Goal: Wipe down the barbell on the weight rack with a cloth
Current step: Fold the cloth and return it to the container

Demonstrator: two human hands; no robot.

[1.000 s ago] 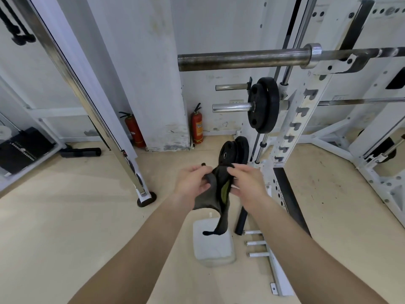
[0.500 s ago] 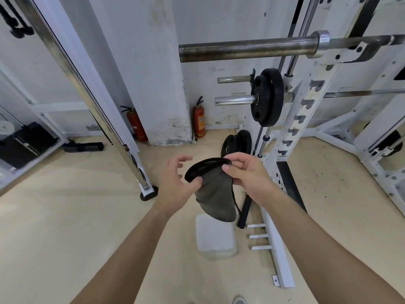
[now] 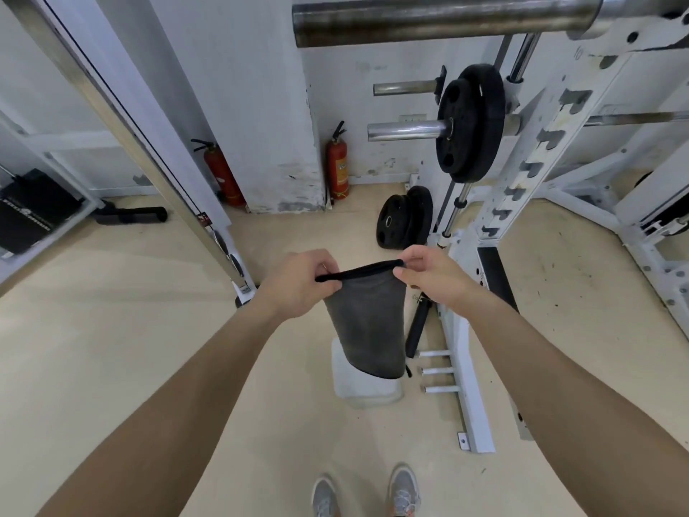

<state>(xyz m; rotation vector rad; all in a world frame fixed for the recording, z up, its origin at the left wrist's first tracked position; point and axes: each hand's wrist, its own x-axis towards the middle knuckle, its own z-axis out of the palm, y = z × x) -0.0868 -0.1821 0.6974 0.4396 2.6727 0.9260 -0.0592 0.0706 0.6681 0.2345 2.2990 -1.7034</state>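
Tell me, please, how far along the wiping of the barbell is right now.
Done: the cloth is picked up and opened flat. In hand: the left hand and right hand each pinch a top corner, so it hangs between them. Left: all the wiping; the barbell sits on the rack above, and the cloth is not touching it.

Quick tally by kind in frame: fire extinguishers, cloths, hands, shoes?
Fire extinguishers: 2
Cloth: 1
Hands: 2, left hand and right hand, both pinching the Cloth's top edge
Shoes: 2
Total: 7
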